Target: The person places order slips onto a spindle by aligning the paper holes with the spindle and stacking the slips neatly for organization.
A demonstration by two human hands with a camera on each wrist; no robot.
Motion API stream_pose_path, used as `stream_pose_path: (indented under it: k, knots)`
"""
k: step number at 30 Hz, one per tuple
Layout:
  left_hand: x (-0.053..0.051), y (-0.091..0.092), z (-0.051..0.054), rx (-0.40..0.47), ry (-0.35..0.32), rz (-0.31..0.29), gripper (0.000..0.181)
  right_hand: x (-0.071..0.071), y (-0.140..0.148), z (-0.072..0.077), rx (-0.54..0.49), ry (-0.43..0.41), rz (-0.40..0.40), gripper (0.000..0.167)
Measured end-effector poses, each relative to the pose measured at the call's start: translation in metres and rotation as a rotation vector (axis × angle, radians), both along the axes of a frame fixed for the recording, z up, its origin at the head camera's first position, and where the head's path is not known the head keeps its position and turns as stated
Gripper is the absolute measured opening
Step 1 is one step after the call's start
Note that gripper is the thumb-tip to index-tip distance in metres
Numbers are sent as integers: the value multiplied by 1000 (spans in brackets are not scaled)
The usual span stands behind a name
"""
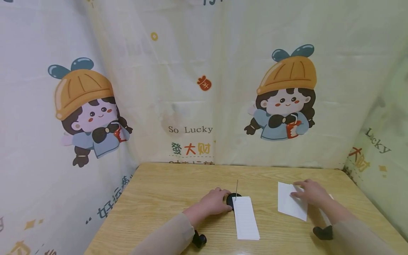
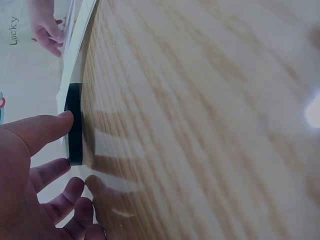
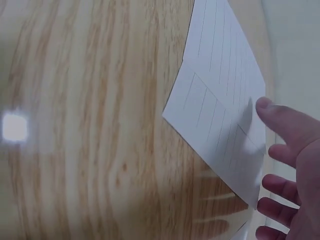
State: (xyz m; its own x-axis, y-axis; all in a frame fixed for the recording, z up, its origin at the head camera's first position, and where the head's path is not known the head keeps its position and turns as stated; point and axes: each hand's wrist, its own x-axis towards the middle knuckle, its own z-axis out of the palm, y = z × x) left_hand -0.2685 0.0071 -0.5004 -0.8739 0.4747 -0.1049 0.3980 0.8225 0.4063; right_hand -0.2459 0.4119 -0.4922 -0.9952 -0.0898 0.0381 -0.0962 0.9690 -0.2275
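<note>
A bill spike with a round black base (image 2: 75,125) and a thin upright metal rod (image 1: 237,187) stands at the middle of the table. My left hand (image 1: 217,201) holds the base by its left edge, thumb and index finger against it. White lined slips (image 1: 247,219) lie over the base, with the rod at their upper left corner. On the right, my right hand (image 1: 311,193) is over overlapping lined white sheets (image 1: 291,203). In the right wrist view its thumb touches the sheets' edge and the other fingers are spread apart.
More white paper (image 1: 326,216) lies partly hidden under the right forearm. The wooden table (image 1: 178,180) ends at a printed curtain (image 1: 232,148) behind it and at the sides. Black wrist-worn pieces (image 1: 199,239) hang below both sleeves.
</note>
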Motion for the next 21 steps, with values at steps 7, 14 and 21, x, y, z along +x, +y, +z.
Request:
stream_pose_path:
  k: [7,14,21]
  knots:
    - [1,0,0,-3,6,-1,56,-1,-3,-1,6,-52,-18,71]
    - [2,0,3,-5,6,4,56,1,-2,-5,0,19,-32,67]
    - [5,0,6,-3,0,9,55,2,-3,-9,-11,49,-56,65]
